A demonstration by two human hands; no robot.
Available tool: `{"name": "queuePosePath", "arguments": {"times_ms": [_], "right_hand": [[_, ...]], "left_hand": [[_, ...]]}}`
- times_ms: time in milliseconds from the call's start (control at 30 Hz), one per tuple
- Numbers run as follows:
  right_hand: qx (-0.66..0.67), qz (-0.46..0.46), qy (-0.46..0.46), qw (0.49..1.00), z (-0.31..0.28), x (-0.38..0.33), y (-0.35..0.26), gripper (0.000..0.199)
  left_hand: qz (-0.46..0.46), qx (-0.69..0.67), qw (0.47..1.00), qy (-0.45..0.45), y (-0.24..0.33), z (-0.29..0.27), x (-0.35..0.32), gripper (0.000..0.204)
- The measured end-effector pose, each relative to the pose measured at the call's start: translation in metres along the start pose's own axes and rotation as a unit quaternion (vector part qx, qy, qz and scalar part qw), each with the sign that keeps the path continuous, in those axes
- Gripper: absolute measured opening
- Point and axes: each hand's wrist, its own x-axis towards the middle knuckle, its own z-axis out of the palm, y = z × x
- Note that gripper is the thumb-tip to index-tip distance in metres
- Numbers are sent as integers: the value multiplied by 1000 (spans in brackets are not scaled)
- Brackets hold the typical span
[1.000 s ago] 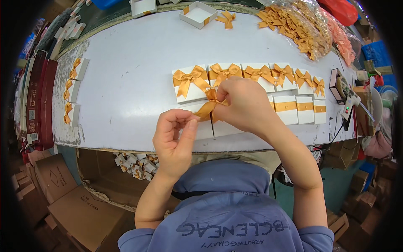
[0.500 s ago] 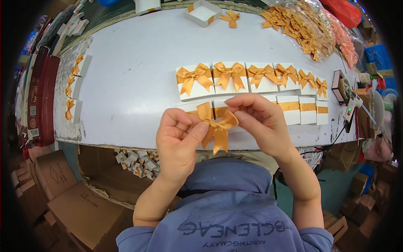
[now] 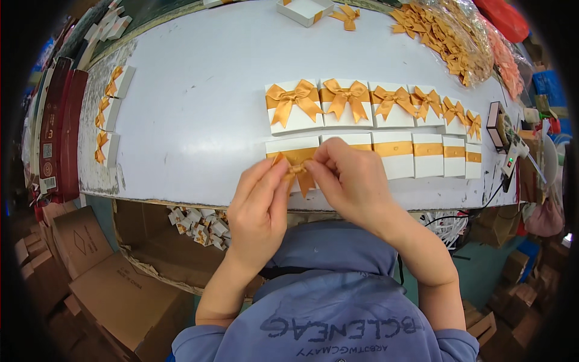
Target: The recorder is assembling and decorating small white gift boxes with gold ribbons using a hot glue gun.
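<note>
Head view, looking down on a person in a blue shirt [image 3: 338, 301] at a pale tabletop [image 3: 181, 133]. Both hands meet near its front edge, thumbs and fingertips closed on a golden satin bow [image 3: 297, 171]. The left hand [image 3: 258, 208] pinches the bow from the left and the right hand [image 3: 356, 184] pinches it from the right; a ribbon tail hangs down between them. The bow is in front of the nearest row of white boxes [image 3: 392, 169], at that row's left end; whether it touches the box behind it cannot be told.

That row holds six boxes, each crossed by a flat gold band. Just behind stands a second row of six white boxes [image 3: 293, 120], each topped with a gold bow. Three more bow-trimmed boxes [image 3: 110, 151] line the left side, near upright dark red boxes [image 3: 67, 133].

At the far edge lie an open white box [image 3: 304, 12] and a loose gold bow [image 3: 347, 17], near a clear bag of gold bows [image 3: 440, 39]. A white corded tool [image 3: 512, 155] sits at the right. Below the front edge, a cardboard carton [image 3: 145, 235] contains small white-and-gold pieces [image 3: 202, 226].
</note>
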Motion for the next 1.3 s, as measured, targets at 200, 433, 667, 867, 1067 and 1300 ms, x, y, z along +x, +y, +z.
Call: {"name": "queuePosePath", "arguments": {"times_ms": [200,433,667,867,1067,1300], "right_hand": [[-96,-22,-9,995,2,11,-1,17],[-165,-66,10,984,8,15,3,15],[-102,-54,62,991,-32,70,22,12],[-215,65,155,962,-70,175,102,27],[-184,203,85,958,-69,209,116,22],[260,199,-115,938,-72,133,40,18]], "left_hand": [[6,29,999,-26,-9,3,6,25],[77,199,975,-55,-12,8,7,28],[96,285,944,-134,-16,-3,3,37],[99,346,910,-204,-1,-9,13,48],[88,151,980,-99,-1,-11,49,38],[340,198,919,18,-17,37,136,39]]}}
